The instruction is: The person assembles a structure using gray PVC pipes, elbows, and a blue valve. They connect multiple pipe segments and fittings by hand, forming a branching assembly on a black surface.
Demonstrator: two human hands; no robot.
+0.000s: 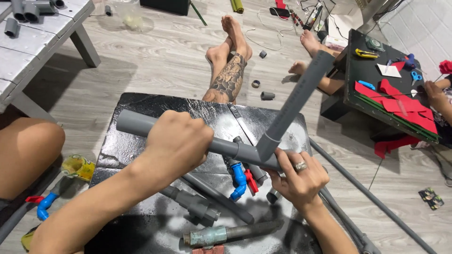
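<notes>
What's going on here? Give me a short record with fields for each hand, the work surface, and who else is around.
left hand: gripping the horizontal grey pipe
right hand: holding the tee joint, ring on a finger
upright pipe: rises slanted from the joint
black board: carries loose grey pipes and a blue valve
nearby: another person's hand by red paper

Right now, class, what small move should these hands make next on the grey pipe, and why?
Probably push the horizontal pipe further into the tee fitting: the left hand grips that pipe, the right hand braces the tee, and the upright pipe already sits in it.
</notes>
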